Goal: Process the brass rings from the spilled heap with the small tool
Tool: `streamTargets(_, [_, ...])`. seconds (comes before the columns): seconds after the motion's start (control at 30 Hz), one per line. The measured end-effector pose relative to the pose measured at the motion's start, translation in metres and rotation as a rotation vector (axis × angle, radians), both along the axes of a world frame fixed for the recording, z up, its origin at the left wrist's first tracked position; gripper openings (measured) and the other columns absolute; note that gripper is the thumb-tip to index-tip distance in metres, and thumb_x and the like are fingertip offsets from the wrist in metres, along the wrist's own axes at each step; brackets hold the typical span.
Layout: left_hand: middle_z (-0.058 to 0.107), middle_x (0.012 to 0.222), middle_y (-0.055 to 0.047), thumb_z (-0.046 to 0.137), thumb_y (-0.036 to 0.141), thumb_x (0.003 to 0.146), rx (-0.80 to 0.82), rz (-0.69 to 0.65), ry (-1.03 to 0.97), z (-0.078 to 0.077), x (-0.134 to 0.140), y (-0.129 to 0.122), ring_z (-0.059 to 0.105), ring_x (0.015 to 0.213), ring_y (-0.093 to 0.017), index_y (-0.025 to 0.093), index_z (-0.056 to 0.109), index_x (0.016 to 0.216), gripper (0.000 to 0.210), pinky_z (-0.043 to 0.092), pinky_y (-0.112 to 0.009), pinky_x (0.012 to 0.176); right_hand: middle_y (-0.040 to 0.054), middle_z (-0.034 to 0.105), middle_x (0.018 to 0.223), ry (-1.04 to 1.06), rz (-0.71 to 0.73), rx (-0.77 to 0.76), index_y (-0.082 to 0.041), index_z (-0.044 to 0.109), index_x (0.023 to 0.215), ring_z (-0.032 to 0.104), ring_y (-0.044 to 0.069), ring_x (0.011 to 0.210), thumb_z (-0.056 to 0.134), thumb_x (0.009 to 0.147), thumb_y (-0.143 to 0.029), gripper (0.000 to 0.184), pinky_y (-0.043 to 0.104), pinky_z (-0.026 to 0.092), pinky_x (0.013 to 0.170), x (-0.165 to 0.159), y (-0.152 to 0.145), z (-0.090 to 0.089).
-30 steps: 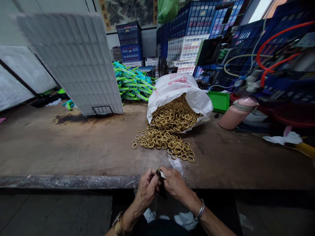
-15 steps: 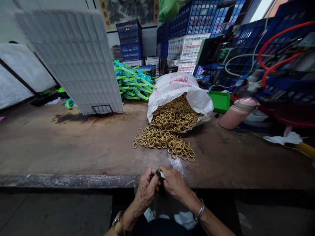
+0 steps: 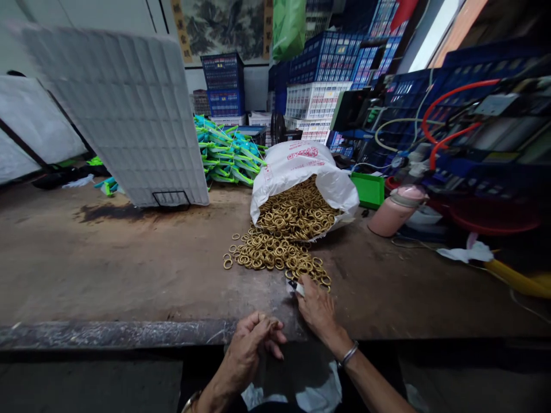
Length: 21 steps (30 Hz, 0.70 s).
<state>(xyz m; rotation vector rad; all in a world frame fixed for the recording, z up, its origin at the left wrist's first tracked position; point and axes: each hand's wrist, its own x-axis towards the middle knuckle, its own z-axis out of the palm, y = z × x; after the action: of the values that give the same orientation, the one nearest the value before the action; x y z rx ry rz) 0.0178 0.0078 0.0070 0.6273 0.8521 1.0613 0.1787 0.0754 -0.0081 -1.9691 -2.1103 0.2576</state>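
My right hand is closed on a small black-and-white tool, whose exact kind I cannot make out. Its fingertips reach the near edge of a loose pile of brass-coloured rings. Nearer the table's front edge, my left hand has thumb and forefinger pinched together while the other fingers curl loosely. Whatever lies in that pinch is too small to name. More rings fill a white woven sack lying on its side, its mouth facing me, and spill out onto the wooden table.
A white ribbed panel stands at the left in a black wire holder. Behind it lies a heap of green and blue pieces. To the right are a green tray, a pink bottle and red hoses. Stacked crates rise behind.
My hands were together at the table edge around the small tool. Now they are apart: the right has carried the tool forward to the rings, and the left stays back. The view has shifted slightly.
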Motion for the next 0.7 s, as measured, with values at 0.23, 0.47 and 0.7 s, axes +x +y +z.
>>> streamTargets(0.23, [0.058,0.066,-0.003,0.052,0.028,0.078,-0.111,0.017,-0.263,-0.008,-0.003,0.003,0.052,0.05,-0.01,0.014,0.054,0.082,0.015,0.042,-0.022,0.043,0.0062,0.06,0.093,-0.136,-0.017,-0.007,-0.019,0.05,0.093,0.058,0.018,0.075,0.038,0.078,-0.008,0.022,0.026,0.028,0.057,-0.006,0.008,-0.004])
streamTargets(0.47, [0.054,0.068,-0.003,0.055,0.034,0.075,-0.235,0.017,-0.337,-0.012,-0.005,0.004,0.049,0.053,-0.008,0.012,0.048,0.056,0.03,0.036,-0.02,0.045,0.0061,0.059,0.082,-0.034,0.003,0.043,-0.017,0.049,0.084,0.054,0.015,0.066,0.034,0.077,-0.003,0.022,0.026,0.025,0.054,-0.002,0.011,-0.009])
streamTargets(0.7, [0.047,0.06,0.005,0.06,0.038,0.07,-0.022,0.168,0.187,-0.011,-0.004,0.014,0.03,0.04,-0.004,0.017,0.052,0.079,0.025,0.021,-0.016,0.038,-0.0078,0.032,0.051,0.904,-0.012,-0.296,-0.021,0.036,0.064,0.028,0.007,0.042,0.041,0.079,-0.034,0.021,0.02,0.022,0.042,-0.015,0.005,0.0])
